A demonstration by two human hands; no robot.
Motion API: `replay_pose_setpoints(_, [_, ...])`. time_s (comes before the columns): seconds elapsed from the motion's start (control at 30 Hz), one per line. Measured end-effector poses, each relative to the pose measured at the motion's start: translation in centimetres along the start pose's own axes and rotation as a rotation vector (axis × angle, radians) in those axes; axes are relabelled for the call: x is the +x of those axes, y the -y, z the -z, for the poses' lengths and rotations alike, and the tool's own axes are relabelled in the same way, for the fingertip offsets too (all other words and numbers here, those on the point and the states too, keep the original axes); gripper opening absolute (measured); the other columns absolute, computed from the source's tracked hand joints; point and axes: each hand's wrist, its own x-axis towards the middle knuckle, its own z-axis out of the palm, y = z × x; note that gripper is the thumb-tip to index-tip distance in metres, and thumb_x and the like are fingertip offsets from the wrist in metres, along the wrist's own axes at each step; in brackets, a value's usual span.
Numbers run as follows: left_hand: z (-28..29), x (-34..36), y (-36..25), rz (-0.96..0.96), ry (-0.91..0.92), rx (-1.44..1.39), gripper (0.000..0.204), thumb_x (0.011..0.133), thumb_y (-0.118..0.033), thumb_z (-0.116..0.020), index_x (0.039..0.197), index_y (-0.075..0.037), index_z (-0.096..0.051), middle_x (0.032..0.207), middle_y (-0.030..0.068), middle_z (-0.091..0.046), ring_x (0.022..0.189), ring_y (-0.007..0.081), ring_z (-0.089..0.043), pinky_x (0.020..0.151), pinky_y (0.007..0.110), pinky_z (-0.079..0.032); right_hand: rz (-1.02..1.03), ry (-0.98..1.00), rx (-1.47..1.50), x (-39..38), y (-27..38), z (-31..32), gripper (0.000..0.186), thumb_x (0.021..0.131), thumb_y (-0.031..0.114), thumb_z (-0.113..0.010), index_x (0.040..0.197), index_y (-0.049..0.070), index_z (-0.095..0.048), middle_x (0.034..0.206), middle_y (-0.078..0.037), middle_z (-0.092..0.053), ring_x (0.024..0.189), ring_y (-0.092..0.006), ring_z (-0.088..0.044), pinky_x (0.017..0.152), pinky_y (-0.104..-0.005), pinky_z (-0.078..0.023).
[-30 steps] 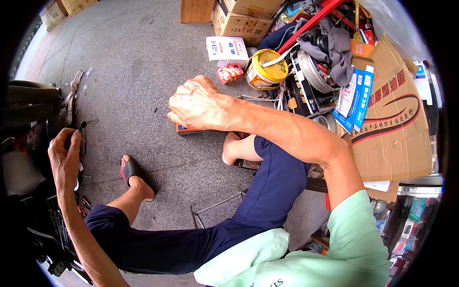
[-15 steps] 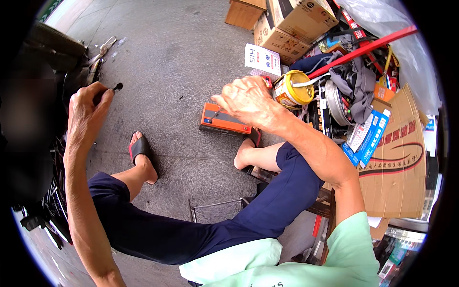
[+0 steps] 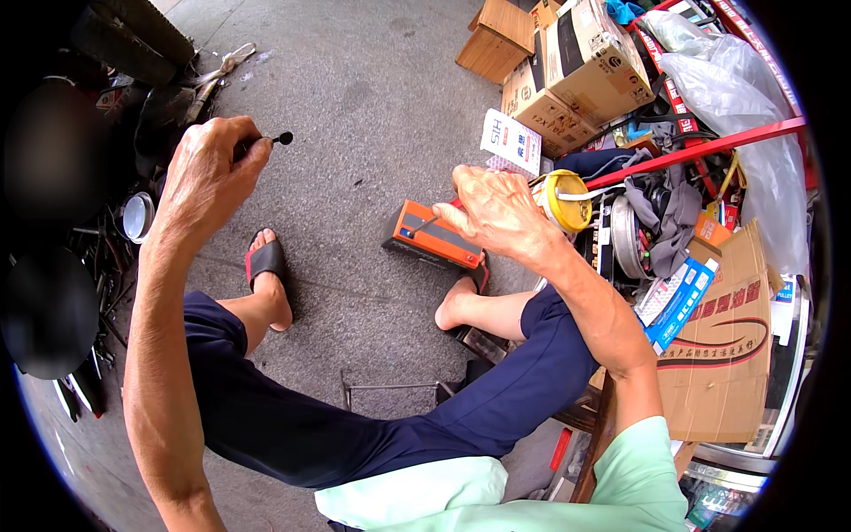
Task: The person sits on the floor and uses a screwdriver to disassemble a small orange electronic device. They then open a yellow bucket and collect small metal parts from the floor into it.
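My left hand (image 3: 211, 173) is raised at the left, fingers closed in a pinch. From its fingertips juts a small black piece with a round, flat end (image 3: 283, 137). On the ground between my feet, closer to the right one, lies an orange-topped black block (image 3: 439, 235) shaped like a battery, with a small blue spot at one end. Over its far right part is my right hand (image 3: 501, 208), fingers curled together. A thin dark rod (image 3: 424, 227) runs from its thumb side down to the block's blue-spotted end; the grip itself is partly hidden.
Cartons (image 3: 585, 75), a yellow-lidded tub (image 3: 567, 200), a red bar (image 3: 709, 149) and a flattened cardboard sheet (image 3: 718, 337) crowd the right. Dark clutter and a round white lid-like thing (image 3: 138, 217) are at the left. A metal frame (image 3: 390, 387) stands below my knees.
My left hand has moved right and slightly up with the small black piece. The whole view has shifted a little; my right hand stays over the orange-topped block.
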Motion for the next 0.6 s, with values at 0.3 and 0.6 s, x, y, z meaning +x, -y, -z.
replay_pose_setpoints(0.3, [0.0, -0.1, 0.1, 0.014, -0.004, 0.035, 0.019, 0.085, -0.014, -0.059, 0.087, 0.004, -0.064, 0.063, 0.0097, -0.055, 0.052, 0.0121, -0.046, 0.049, 0.029, -0.037, -0.027, 0.121, -0.04, 0.2, 0.2, 0.6, 0.033, 0.081, 0.031, -0.064, 0.072, 0.003, -0.052, 0.061, -0.014, -0.057, 0.063, -0.0345, -0.06, 0.058, -0.0428, -0.047])
replay_pose_setpoints(0.6, [0.2, 0.0, -0.7, 0.034, 0.012, 0.021, 0.019, 0.084, -0.012, -0.06, 0.086, 0.005, -0.065, 0.062, 0.0128, -0.058, 0.051, 0.0147, -0.05, 0.049, 0.032, -0.04, 0.224, -0.063, 0.258, -0.3, -1.1, -0.7, 0.022, 0.086, 0.023, -0.058, 0.085, 0.003, -0.048, 0.064, -0.01, -0.059, 0.06, -0.0343, -0.061, 0.052, -0.0406, -0.046])
